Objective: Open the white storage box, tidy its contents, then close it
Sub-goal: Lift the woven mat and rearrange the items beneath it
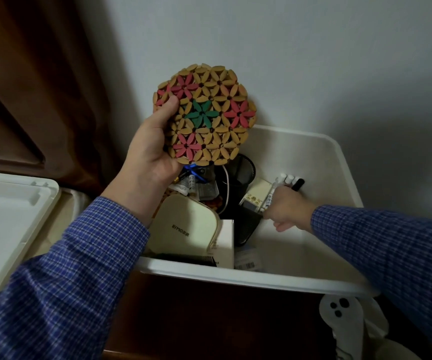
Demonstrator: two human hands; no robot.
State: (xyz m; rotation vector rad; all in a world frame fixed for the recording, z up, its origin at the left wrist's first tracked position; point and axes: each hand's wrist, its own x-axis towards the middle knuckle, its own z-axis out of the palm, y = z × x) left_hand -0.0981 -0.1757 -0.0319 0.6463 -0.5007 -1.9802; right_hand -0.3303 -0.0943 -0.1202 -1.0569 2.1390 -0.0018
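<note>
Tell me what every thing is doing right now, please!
White storage box: open, things inside.
Lid: off, lying left of the box.
Flower mat: held up by left hand.
Pens: gripped inside the box by right hand.
Black mesh cup: tipped over.

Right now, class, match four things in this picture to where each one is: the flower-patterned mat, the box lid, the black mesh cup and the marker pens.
Things:
1. flower-patterned mat
2. box lid
3. black mesh cup
4. marker pens

Places:
A. gripped by the right hand
B. inside the white storage box, near its back
C. held up by the left hand
D. lying outside the box, to the left

Pairs: 1-C, 2-D, 3-B, 4-A
</note>
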